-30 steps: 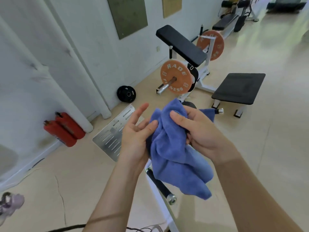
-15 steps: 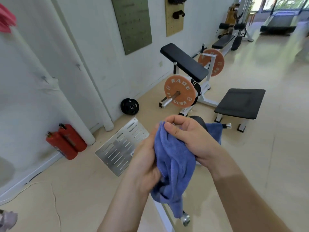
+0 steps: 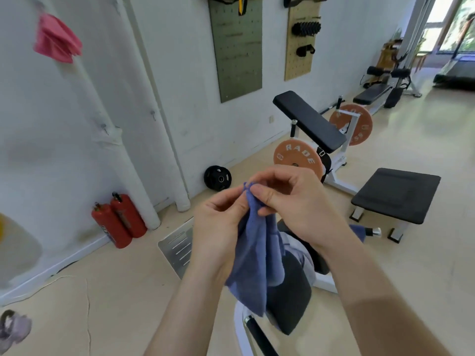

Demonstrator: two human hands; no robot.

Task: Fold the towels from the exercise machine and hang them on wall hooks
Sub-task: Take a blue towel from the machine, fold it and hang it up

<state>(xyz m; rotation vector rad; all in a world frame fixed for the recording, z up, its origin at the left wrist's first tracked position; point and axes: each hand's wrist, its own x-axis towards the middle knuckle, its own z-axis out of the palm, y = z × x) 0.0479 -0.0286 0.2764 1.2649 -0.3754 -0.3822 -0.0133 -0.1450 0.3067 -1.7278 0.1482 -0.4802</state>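
A blue towel hangs in front of me, pinched at its top corner by both hands. My left hand grips its left side and my right hand pinches the top edge between thumb and fingers. Below the towel stands the exercise machine with a black seat, a white frame and a light grey cloth lying on it. Another blue towel drapes over a handle at the right. A pink towel hangs high on the white wall at the left. Small wall hooks stick out of the wall lower down.
Two red fire extinguishers lean at the wall base. A metal footplate lies on the floor. A black padded bench with orange weight plates and a low black stool stand ahead. A black plate leans on the wall.
My view has tilted upward, bringing the pink towel and pegboards into sight. Both hands have gathered the bunched towel and now pinch one top corner, so it hangs straighter.
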